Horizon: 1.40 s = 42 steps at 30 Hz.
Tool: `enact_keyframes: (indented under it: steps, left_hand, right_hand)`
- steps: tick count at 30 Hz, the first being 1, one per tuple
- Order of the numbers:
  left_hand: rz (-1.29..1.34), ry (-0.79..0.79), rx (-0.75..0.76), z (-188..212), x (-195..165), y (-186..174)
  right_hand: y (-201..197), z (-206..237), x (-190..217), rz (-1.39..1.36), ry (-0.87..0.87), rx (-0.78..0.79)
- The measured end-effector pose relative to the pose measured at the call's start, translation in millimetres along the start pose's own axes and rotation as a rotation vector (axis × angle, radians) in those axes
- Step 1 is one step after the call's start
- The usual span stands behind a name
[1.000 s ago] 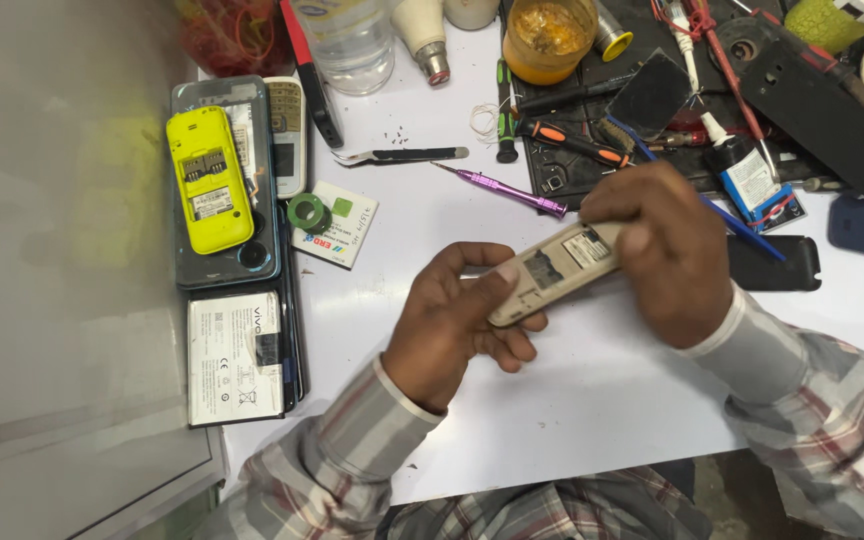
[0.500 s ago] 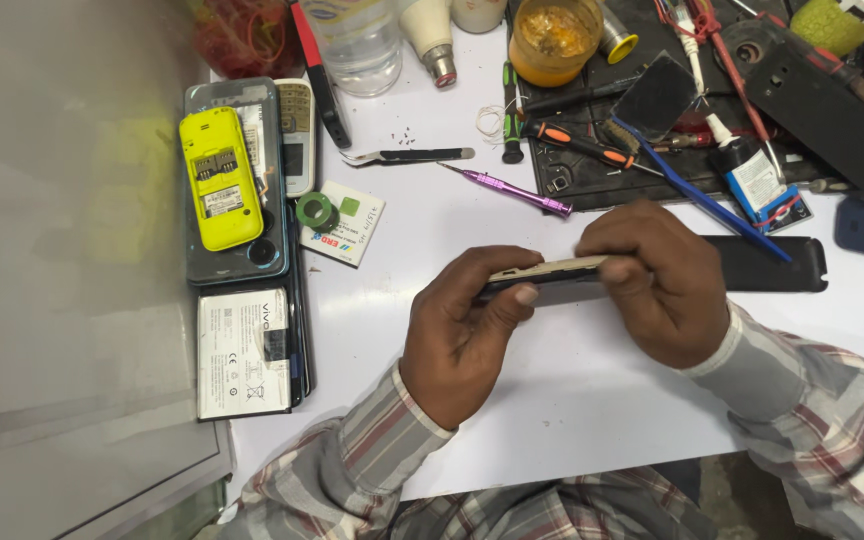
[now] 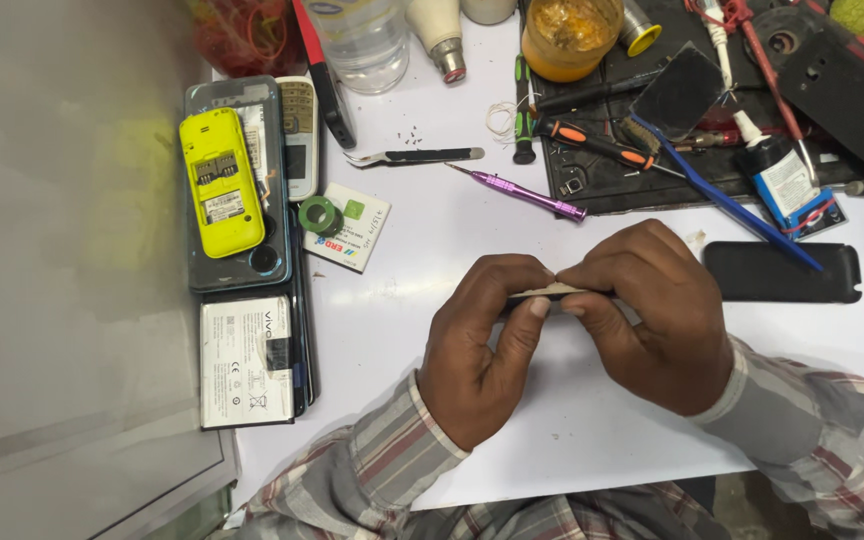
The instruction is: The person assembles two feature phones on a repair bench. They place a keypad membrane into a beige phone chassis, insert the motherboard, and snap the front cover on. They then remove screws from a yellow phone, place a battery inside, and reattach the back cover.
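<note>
Head view: two hands, left (image 3: pixel 477 350) and right (image 3: pixel 652 315), both clamped on one thin beige phone (image 3: pixel 552 292).

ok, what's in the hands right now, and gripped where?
A small phone body, seen edge-on. The left hand pinches its left end, the right hand its right end, thumbs below and fingers on top. Only a thin strip of it shows between them.

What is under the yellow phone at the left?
The yellow phone lies back-open on a larger dark phone, whose rim and camera end show. A keypad phone lies beside it. The dark phone's middle is covered.
</note>
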<state>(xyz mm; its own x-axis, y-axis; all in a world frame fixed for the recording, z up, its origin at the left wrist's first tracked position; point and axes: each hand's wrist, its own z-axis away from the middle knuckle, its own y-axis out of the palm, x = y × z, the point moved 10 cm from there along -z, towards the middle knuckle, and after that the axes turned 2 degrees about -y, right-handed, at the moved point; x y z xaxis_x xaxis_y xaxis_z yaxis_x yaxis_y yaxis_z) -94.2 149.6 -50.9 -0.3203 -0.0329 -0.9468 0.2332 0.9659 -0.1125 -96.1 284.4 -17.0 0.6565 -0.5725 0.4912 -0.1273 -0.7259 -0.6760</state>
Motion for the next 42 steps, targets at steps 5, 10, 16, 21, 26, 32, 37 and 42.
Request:
enact_keyframes:
  steps: [5, 10, 16, 21, 26, 32, 37, 42]
  left_hand:
    - [-0.048, 0.007, 0.004, -1.9, -3.0, -1.3]
    - [-0.043, 0.073, -0.041, -3.6, -15.9, -9.8]
    - [-0.059, 0.086, -0.064, -2.6, -18.4, -17.6]
    - [0.126, -0.055, -0.035, -1.1, 2.0, -13.3]
    - [0.349, -0.100, -0.028, -1.6, 14.1, -8.8]
    - [0.497, -0.142, -0.018, -2.6, 19.9, -6.7]
    - [0.496, -0.168, -0.014, -2.3, 23.8, -6.4]
    - [0.468, -0.277, -0.005, -4.0, 35.6, -0.3]
  right_hand:
    - [-0.9, 2.8, -6.7, -0.050, 0.027, -0.019]
    - [-10.0, 6.6, -20.8, -0.177, 0.097, -0.027]
    - [-13.2, 9.4, -23.9, -0.282, 0.047, -0.041]
    - [-10.0, 12.0, -27.2, -0.275, 0.072, -0.062]
    - [-9.9, 13.6, -27.8, -0.327, 0.067, -0.065]
    - [-14.5, 21.9, -43.6, -0.650, 0.168, -0.115]
    - [-19.5, 21.9, -40.3, -0.451, 0.108, -0.073]
    - [-17.9, 26.1, -47.2, -0.366, 0.218, -0.141]
